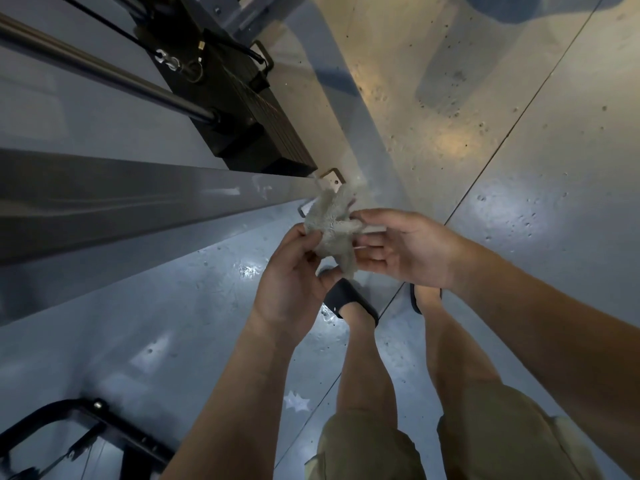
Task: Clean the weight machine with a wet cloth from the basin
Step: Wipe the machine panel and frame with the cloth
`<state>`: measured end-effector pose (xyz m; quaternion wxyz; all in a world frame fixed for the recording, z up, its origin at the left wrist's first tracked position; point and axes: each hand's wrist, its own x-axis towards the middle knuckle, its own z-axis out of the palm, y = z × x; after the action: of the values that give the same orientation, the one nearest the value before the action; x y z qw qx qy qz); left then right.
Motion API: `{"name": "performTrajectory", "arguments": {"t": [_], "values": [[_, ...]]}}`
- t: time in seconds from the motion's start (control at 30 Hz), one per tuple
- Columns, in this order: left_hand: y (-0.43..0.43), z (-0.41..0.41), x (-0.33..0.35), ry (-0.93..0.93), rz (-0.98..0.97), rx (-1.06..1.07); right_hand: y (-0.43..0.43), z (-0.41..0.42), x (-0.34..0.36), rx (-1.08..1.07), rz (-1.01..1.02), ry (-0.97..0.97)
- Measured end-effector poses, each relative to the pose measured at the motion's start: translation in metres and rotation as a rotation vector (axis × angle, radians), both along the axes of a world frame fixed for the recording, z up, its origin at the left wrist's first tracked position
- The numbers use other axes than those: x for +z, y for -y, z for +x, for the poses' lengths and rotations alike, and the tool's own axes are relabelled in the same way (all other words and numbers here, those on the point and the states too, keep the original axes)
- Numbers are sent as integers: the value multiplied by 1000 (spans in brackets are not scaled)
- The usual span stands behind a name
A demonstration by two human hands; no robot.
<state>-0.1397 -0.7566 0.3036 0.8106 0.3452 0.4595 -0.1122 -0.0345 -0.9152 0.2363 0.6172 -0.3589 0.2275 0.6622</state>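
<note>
– Where did we have the cloth [332, 230]?
– Up between both hands, over the glossy floor [519, 202] and near the end of the weight machine's grey frame beam [121, 199].
– And our fingers?
– Our left hand [294, 271] had its fingers curled round the cloth's left edge. Our right hand [405, 247] pinched the right side between thumb and forefinger, the other fingers straighter.
– The weight stack [249, 109]?
– Black, beyond the beam, with a steel guide rod [104, 71] running into it.
</note>
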Motion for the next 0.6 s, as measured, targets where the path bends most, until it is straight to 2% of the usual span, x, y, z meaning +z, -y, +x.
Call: {"name": "performTrajectory", "arguments": {"t": [0.1, 0.27, 0.37, 0.47, 0.6], "values": [[1, 1, 1, 36, -94, 65, -3, -3, 3, 107, -9, -19], [4, 3, 1, -31, 19, 68, 2, 3, 5, -157, 135, -38], [5, 6, -2, -48, 88, 69, 9, 9, 7, -108, 180, 85], [7, 8, -2, -38, 165, 27, 15, 10, 9, -30, 109, 242], [10, 7, -3, -62, 149, 25, 19, 14, 10, -51, 113, 295]]}}
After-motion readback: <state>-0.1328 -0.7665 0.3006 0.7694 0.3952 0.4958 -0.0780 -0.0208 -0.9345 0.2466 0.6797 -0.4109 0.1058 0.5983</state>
